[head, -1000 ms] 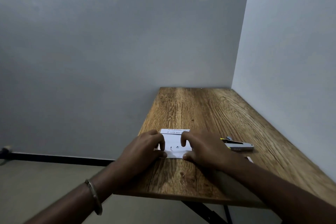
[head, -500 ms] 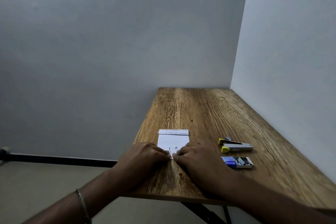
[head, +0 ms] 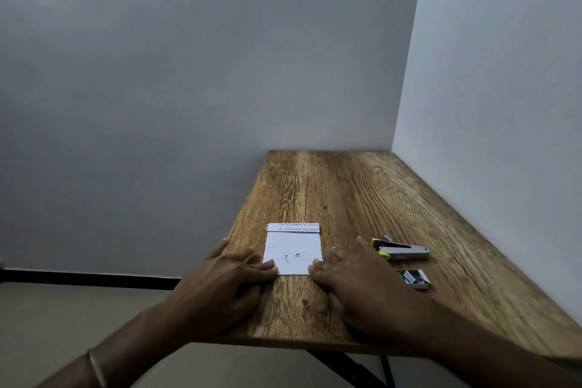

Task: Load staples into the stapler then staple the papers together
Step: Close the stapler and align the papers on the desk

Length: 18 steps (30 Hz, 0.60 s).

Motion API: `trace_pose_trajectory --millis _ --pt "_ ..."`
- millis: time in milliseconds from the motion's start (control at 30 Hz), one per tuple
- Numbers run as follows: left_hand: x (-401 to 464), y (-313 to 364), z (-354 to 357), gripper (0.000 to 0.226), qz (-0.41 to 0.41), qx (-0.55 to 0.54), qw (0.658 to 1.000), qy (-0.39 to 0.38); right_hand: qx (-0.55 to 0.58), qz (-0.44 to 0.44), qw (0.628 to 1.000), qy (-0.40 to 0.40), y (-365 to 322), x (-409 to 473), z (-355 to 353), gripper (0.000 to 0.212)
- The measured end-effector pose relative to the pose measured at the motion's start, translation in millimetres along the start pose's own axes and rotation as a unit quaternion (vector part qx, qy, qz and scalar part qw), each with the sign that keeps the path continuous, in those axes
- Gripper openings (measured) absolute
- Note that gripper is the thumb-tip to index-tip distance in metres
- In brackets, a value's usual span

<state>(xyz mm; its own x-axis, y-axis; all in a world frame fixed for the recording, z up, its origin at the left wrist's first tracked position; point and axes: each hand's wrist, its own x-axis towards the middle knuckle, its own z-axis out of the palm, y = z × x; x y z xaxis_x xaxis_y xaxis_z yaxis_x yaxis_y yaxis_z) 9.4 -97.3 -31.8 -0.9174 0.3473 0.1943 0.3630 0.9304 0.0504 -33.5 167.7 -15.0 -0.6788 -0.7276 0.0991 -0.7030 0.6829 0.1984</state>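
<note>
Small white papers [head: 293, 249] lie stacked flat on the wooden table [head: 346, 192], the lower sheet showing printed text along its far edge. My left hand [head: 226, 280] rests palm down at the stack's near left corner, fingertips touching it. My right hand [head: 356, 274] lies flat at the near right corner, fingertips on the paper's edge. Neither hand holds anything. A grey and yellow stapler [head: 401, 250] lies on its side to the right of my right hand. An open box of staples [head: 413, 278] sits just in front of the stapler.
The table stands in a corner, with a white wall [head: 504, 104] along its right side and another behind. Its left edge drops to the floor [head: 63, 318]. A metal bangle [head: 96, 368] is on my left wrist.
Both hands slid back toward me and apart, from covering the papers' middle to resting at the near corners. The stapler and staple box, partly hidden before, now show fully.
</note>
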Motion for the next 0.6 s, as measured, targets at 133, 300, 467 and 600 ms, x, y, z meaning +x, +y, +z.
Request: trace_pose_trajectory --millis 133,300,467,600 --pt "-7.4 -1.8 7.0 0.056 -0.039 -0.041 0.998 0.025 0.003 -0.002 1.0 0.009 1.2 0.8 0.4 0.045" --pt "-1.0 3.1 5.9 0.045 -0.042 -0.058 0.996 0.059 -0.001 0.009 0.996 0.088 1.5 17.3 -4.9 0.041" --pt "8.5 3.0 1.4 0.027 -0.013 -0.015 0.994 0.109 0.052 -0.007 0.99 0.128 5.7 37.2 -9.6 0.028" --pt "15.5 5.9 -7.3 0.017 0.021 0.015 0.988 0.149 0.062 -0.04 0.99 0.117 10.7 45.6 -15.0 0.026"
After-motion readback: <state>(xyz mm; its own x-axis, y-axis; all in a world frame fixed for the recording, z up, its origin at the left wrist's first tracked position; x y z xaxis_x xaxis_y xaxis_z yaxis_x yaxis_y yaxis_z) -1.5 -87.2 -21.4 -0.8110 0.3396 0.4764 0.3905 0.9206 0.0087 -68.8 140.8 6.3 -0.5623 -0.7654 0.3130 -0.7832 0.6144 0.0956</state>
